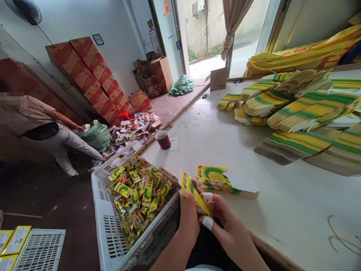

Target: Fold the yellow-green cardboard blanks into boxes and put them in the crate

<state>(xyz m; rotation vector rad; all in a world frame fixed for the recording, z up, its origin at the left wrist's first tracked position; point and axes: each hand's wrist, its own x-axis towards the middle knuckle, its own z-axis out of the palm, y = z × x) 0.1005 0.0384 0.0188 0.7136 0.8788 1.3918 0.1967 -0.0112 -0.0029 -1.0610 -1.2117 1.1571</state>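
My left hand (189,210) is closed around a small yellow and green printed box (200,201), held up at the table's edge. On the box's other end are the fingers of my right hand (222,218), closed on it, with white tape on the thumb and a fingertip. Just beyond my hands lies a short stack of flat printed cartons (214,177) in the same colours. To the left stands a white plastic basket (98,203) holding many small yellow boxes (141,195).
A dark red mug (163,140) stands on the white table (197,139). Bundles of flat cartons (313,109) fill the right back. Rubber bands (342,239) lie at the right. A person (47,128) bends near a green sack (97,136) and scattered packets (138,126) at the left.
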